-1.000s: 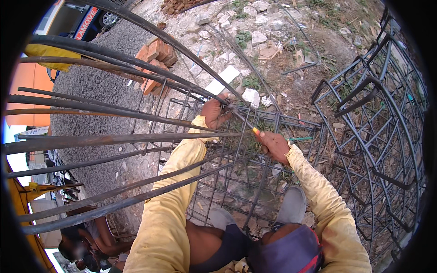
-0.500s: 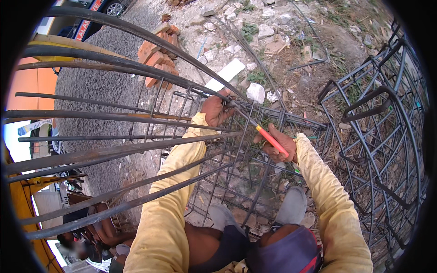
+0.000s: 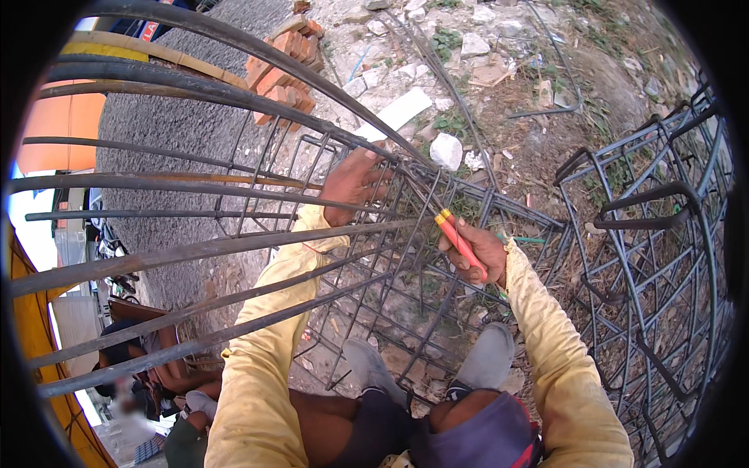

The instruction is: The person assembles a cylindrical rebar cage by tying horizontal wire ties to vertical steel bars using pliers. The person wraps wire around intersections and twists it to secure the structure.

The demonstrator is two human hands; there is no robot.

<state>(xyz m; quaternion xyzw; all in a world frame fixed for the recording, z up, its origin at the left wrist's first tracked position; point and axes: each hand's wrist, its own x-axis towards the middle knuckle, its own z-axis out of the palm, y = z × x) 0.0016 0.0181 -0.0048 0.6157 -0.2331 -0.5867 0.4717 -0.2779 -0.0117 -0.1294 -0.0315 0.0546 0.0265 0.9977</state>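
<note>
Rubbly dirt point(image 3: 538, 125) all around, with a grey gravel heap point(image 3: 168, 129) and some orange bricks point(image 3: 285, 70) toward the far left. Right hand point(image 3: 485, 251) is wrapped round the red-and-yellow handles of a plier-like tool point(image 3: 462, 248), its metal end angled up-left into the steel bar cage point(image 3: 382, 300). Left hand point(image 3: 353, 187) sits by the upper bars, fingers loosely bent; honestly can't tell if it's pinching anything, bars clutter that spot.
</note>
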